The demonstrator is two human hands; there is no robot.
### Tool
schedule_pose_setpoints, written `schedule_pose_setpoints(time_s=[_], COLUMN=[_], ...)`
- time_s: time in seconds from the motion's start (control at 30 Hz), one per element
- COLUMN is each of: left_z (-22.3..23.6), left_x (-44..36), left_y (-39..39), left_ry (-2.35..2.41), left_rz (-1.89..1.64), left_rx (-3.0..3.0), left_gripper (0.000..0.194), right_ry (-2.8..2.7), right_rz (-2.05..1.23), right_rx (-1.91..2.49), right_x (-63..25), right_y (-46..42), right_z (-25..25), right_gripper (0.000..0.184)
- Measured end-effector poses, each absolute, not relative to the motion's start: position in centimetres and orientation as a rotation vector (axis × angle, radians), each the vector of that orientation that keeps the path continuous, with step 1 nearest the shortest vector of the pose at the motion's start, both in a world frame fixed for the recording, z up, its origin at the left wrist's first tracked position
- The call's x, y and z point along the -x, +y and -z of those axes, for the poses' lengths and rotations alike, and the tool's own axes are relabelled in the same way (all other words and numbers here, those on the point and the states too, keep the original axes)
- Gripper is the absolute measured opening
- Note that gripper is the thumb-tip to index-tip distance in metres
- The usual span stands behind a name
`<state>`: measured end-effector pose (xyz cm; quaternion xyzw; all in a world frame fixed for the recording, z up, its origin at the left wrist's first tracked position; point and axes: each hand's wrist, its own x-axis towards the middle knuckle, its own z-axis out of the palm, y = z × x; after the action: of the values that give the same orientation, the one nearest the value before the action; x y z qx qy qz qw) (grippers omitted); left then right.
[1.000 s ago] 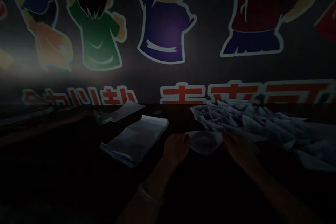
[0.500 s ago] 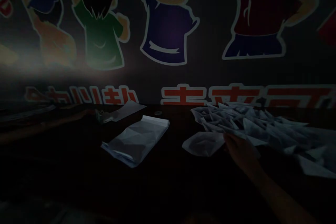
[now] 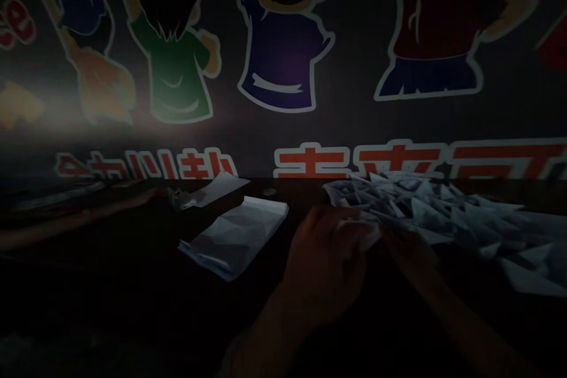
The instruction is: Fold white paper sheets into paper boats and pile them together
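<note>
L hand (image 3: 325, 263) & R hand (image 3: 410, 251) pinch pale sheet (image 3: 370, 235) btwn them, fingers (image 3: 336, 218) together, just beside loose paper pile (image 3: 425, 209); snagging pile's edge could tear sheet or drag pieces off

Small crumpled pale sheet (image 3: 371, 234), mostly covered, at near edge of heap of folded sheets (image 3: 420, 212).
</note>
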<state>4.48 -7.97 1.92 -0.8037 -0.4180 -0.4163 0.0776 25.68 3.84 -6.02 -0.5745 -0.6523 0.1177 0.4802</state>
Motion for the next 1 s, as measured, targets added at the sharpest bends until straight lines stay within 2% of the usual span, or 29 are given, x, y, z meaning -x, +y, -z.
schedule_pose_setpoints(time_s=[0.13, 0.27, 0.37, 0.6, 0.9, 1.0], left_z=[-0.4, 3.0, 4.1, 4.0, 4.5, 4.3], left_x=[-2.4, -0.2, 0.3, 0.0, 0.1, 0.4], left_y=[-1.7, 1.7, 1.8, 0.7, 1.4, 1.3], left_ry=[-1.474, -1.732, -1.830, -1.888, -2.060, -2.110], left_rz=[1.192, 1.571, 1.654, 1.482, 1.177, 1.119], left_rx=[2.262, 2.133, 2.171, 2.343, 2.202, 2.158], left_gripper=[0.031, 0.033, 0.029, 0.050, 0.047, 0.046], right_ry=[-1.481, -1.389, -1.319, -1.331, -1.609, -1.663], right_rz=[-0.490, -0.664, -0.787, -0.866, -0.905, -0.831], right_rx=[1.497, 1.498, 1.453, 1.346, 1.304, 1.330], right_x=[-26.3, -26.4, -26.0, -24.9, -24.6, -24.6], right_y=[3.9, 4.2, 4.1, 3.3, 3.8, 3.5], right_z=[5.9, 6.2, 6.2, 5.5, 6.4, 6.1], right_gripper=[0.042, 0.040, 0.040, 0.039, 0.050, 0.049])
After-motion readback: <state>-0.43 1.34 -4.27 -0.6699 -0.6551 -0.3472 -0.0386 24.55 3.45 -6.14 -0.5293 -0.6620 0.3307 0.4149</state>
